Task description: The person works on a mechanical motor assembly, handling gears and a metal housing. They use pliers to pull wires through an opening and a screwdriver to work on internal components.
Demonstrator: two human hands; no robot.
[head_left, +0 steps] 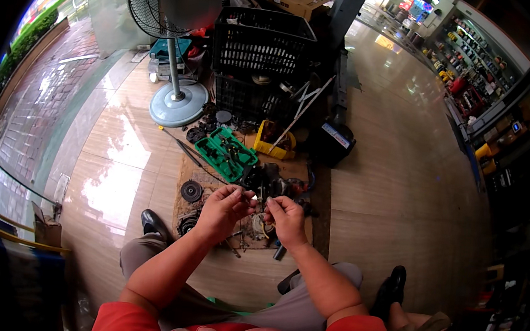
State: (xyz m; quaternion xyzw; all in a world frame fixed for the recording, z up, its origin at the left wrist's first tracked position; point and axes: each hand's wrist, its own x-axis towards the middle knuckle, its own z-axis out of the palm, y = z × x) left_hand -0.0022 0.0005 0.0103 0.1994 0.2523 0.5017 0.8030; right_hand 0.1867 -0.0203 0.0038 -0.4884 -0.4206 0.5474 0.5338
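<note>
My left hand (226, 211) and my right hand (287, 219) are raised close together in front of me, above a worn, dirty board (257, 253) on the floor. The thumb and fingers of each are pinched together. A small thing sits between the fingertips, too small to make out. Just beyond the hands lie dark, greasy machine parts (273, 180). An open green tool case (225, 154) with tools in it lies past my left hand. A black ribbed disc (191, 190) rests left of that hand.
A yellow bin (265, 145) holds parts, with a metal rod leaning across it. Behind stand stacked black crates (263, 45), a fan with a round base (177, 104), and a dark box (332, 143). Another person's leg and shoe (391, 290) show at lower right. Stocked shelves (476, 51) line the far right.
</note>
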